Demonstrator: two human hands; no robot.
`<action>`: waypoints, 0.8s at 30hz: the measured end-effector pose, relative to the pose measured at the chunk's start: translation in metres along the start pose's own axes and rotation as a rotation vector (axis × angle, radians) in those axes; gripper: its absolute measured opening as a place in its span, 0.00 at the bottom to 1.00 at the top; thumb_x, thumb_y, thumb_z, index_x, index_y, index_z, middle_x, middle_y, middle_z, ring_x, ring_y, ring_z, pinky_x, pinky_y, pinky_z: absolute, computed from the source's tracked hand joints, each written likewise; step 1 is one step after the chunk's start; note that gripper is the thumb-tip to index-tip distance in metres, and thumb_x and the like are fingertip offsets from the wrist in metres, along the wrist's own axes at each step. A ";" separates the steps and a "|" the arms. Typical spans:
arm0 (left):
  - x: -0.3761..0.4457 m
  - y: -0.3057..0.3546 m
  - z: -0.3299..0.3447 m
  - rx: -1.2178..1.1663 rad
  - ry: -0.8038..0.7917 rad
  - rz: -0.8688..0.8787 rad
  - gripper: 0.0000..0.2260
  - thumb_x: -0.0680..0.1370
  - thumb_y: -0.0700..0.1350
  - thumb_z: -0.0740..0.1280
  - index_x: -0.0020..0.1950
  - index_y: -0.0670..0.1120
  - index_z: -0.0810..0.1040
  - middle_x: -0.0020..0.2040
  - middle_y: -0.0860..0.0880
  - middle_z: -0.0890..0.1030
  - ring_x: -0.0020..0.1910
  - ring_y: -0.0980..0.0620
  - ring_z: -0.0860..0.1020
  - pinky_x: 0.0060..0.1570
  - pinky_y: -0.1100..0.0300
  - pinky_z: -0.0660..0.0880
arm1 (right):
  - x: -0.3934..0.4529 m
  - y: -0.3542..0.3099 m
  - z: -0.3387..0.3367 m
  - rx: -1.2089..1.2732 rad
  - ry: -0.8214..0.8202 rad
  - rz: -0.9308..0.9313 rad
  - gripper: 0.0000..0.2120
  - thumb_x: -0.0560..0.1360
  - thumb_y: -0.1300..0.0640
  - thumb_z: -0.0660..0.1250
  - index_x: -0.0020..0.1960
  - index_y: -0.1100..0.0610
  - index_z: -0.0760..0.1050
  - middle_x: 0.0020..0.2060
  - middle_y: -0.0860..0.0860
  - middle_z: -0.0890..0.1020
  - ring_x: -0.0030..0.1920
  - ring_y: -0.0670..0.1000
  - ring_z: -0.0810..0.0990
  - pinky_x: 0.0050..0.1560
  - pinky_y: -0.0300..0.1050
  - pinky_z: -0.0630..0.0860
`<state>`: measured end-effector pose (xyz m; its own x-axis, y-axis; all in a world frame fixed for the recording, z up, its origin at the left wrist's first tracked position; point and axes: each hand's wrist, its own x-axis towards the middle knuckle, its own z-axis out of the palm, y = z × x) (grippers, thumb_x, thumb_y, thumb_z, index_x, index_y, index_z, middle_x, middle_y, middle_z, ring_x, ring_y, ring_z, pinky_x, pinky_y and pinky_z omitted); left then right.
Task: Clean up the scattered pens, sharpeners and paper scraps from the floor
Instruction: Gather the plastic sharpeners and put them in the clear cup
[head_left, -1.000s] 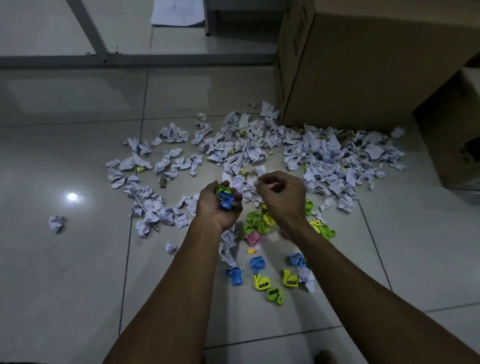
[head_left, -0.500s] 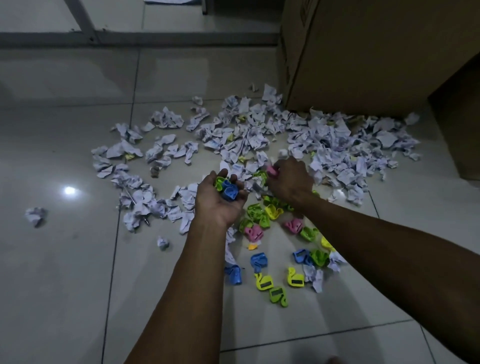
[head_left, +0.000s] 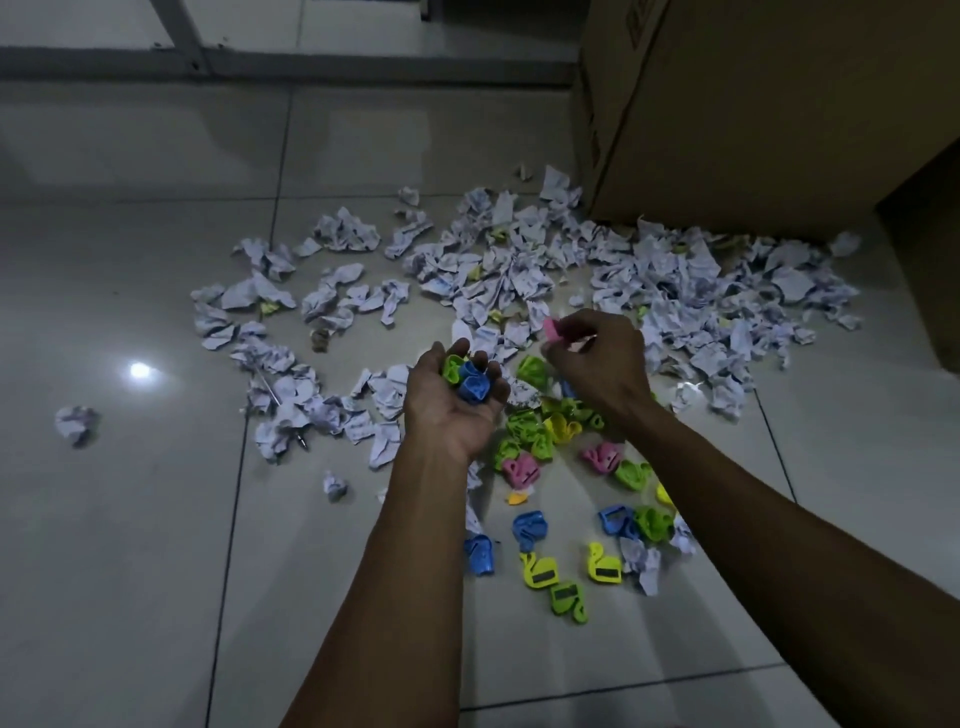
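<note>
Right hand (head_left: 597, 358) now raised — fingers pinching pink sharpener (head_left: 551, 329), long axis up-left; left hand (head_left: 457, 400) cupping sharpeners (head_left: 470, 382).

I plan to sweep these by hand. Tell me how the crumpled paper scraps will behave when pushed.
The paper scraps look light and springy, so they would probably slide and tumble easily. Being loose and separate, they may scatter rather than move together. The glossy tile floor probably offers little grip.

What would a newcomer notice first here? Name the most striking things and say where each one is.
First, the wide spread of crumpled paper scraps across the tiled floor, reaching the cardboard box at upper right. Next, the bright sharpeners on the floor in the centre, under the hands. The left hand cups blue and green sharpeners, and the right hand pinches a pink sharpener.
</note>
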<state>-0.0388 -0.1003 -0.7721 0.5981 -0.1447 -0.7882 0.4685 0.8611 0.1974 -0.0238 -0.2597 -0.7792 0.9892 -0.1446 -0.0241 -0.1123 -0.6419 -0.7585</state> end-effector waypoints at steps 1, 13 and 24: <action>0.001 -0.001 0.002 -0.008 0.006 -0.005 0.14 0.82 0.51 0.57 0.45 0.43 0.74 0.41 0.43 0.74 0.37 0.48 0.72 0.40 0.57 0.70 | -0.005 -0.010 -0.002 0.065 -0.065 -0.073 0.08 0.71 0.56 0.74 0.50 0.56 0.83 0.42 0.47 0.83 0.40 0.46 0.81 0.41 0.44 0.79; -0.006 -0.003 -0.005 -0.083 -0.181 -0.077 0.12 0.77 0.49 0.64 0.54 0.43 0.78 0.52 0.38 0.80 0.49 0.41 0.78 0.51 0.52 0.76 | -0.027 -0.032 -0.016 0.212 -0.092 -0.235 0.11 0.69 0.57 0.77 0.50 0.53 0.83 0.45 0.44 0.84 0.44 0.42 0.80 0.39 0.31 0.73; -0.011 0.009 -0.019 -0.180 -0.160 0.008 0.12 0.79 0.47 0.58 0.48 0.42 0.78 0.45 0.41 0.77 0.45 0.44 0.76 0.47 0.53 0.73 | 0.002 0.003 0.025 -0.541 -0.321 -0.047 0.24 0.71 0.57 0.69 0.66 0.48 0.74 0.60 0.56 0.75 0.64 0.60 0.70 0.52 0.50 0.72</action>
<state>-0.0536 -0.0817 -0.7730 0.7037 -0.2007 -0.6816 0.3487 0.9333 0.0852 -0.0203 -0.2434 -0.7981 0.9638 0.0721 -0.2567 -0.0169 -0.9443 -0.3286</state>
